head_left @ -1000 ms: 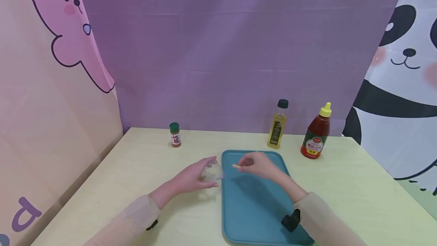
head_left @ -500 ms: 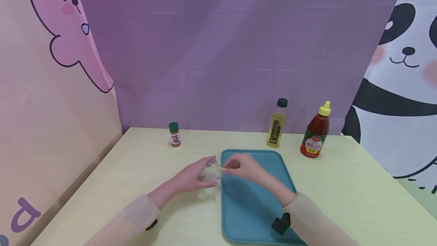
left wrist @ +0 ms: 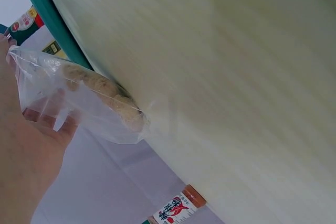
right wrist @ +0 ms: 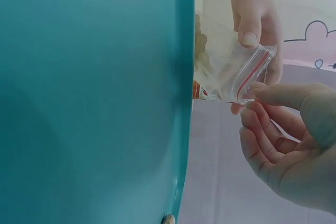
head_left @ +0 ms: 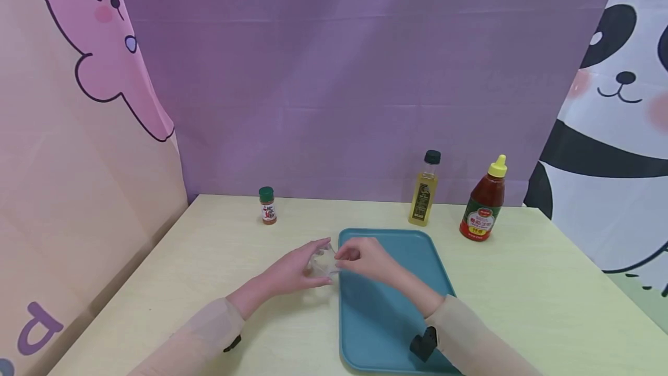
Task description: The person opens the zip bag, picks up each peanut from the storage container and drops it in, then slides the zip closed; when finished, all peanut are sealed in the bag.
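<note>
A small clear zip bag is held just left of the tray's edge. My left hand grips it between thumb and fingers. In the left wrist view, several tan lumpy pieces, possibly peanuts in the shell, lie inside the bag. The right wrist view shows the bag's red seal line near its mouth. There my right hand pinches the bag's corner between thumb and forefinger, its other fingers loosely bent. Whether a small piece is also between those fingertips is hidden.
Under the right forearm lies a blue tray. Behind it stand an oil bottle and a red sauce bottle with a yellow cap. A small green-capped spice jar stands at the back left. A purple cloth backs the table.
My right hand has moved left from over the tray to the bag's mouth. The small pale piece it pinched earlier no longer shows. The left hand has stayed put with the bag.
</note>
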### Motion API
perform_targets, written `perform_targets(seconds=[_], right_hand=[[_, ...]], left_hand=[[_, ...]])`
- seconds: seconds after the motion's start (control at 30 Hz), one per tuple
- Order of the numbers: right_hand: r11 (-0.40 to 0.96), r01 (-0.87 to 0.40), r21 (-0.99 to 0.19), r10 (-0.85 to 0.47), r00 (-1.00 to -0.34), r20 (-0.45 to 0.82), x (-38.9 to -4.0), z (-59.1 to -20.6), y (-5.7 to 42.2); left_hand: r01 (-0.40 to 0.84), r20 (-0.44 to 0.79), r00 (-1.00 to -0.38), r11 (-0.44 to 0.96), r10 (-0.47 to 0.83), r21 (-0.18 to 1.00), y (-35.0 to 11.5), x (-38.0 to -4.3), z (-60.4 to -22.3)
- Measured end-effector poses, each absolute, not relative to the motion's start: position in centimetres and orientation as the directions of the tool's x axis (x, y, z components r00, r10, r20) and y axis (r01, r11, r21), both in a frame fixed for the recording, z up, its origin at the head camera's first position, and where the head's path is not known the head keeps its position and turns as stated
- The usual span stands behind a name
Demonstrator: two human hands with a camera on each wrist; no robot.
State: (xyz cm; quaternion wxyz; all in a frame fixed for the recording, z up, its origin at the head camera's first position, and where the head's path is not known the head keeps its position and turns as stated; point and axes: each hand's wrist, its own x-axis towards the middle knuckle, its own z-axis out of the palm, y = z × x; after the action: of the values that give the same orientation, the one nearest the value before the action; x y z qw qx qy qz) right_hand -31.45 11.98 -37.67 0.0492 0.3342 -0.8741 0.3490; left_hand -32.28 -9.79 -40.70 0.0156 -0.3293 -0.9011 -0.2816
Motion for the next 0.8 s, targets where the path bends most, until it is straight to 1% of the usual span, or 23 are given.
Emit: perform_targets(seconds=[0.03,0.13,0.4,0.63,0.8], right_hand=[[0.541,-0.598,-0.592,-0.538,-0.786,0.303,-31.5,-37.7,12.0],[0.553,-0.579,-0.599,-0.524,-0.801,0.29,-31.5,-37.6,12.0],[0.58,-0.556,-0.596,-0.474,-0.825,0.309,-31.8,-36.8,13.0],[0.611,-0.506,-0.608,-0.388,-0.862,0.327,-33.0,-36.5,14.8],[0.623,-0.459,-0.633,-0.354,-0.887,0.295,-34.0,-37.0,16.2]], left_hand=[[0.603,0.214,-0.782,0.624,0.585,0.497,-9.8,-32.3,-40.7],[0.605,0.216,-0.781,0.624,0.586,0.494,-9.8,-32.3,-40.7],[0.602,0.212,-0.782,0.624,0.586,0.497,-9.8,-32.4,-40.8],[0.589,0.202,-0.791,0.629,0.578,0.508,-9.7,-32.3,-40.7],[0.592,0.204,-0.788,0.626,0.581,0.507,-9.7,-32.5,-40.9]])
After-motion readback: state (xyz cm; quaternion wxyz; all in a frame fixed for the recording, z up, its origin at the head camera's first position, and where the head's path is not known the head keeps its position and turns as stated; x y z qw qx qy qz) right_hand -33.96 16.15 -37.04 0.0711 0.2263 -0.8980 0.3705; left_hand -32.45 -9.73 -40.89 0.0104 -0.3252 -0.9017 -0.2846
